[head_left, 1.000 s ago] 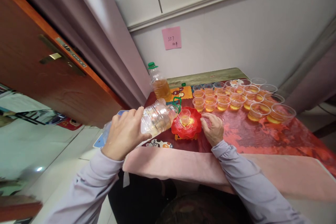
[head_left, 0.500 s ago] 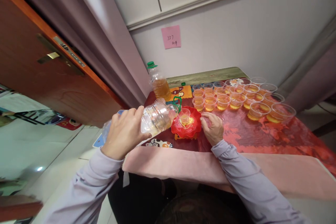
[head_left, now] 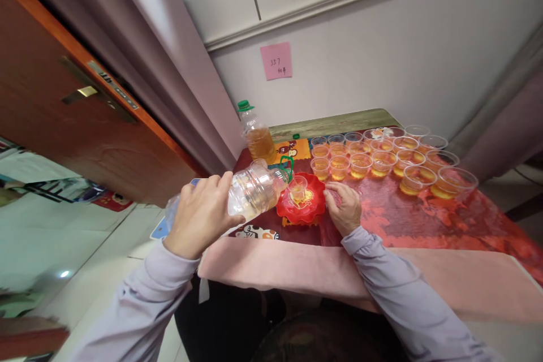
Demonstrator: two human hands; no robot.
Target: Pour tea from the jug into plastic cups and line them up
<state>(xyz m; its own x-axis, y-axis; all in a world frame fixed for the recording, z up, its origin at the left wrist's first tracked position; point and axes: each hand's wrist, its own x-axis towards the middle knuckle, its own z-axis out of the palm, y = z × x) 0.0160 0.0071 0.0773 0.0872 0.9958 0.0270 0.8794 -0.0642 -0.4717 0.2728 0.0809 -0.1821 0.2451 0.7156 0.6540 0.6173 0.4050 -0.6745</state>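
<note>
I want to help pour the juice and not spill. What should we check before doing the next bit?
1. Bottle held firmly: ok, the left hand wraps its body.
2. Spout over the cup: ok, the tilted bottle's mouth is at the cup's rim.
3. Cup sitting on the red plate: ok, upright near the middle.
4. Plate steadied: ok, the right hand rests at its edge.
5. Cup not too full: cannot tell, only a little yellow shows inside.
6. Room among the filled cups: ok, bare cloth lies in front of the rows.
</note>
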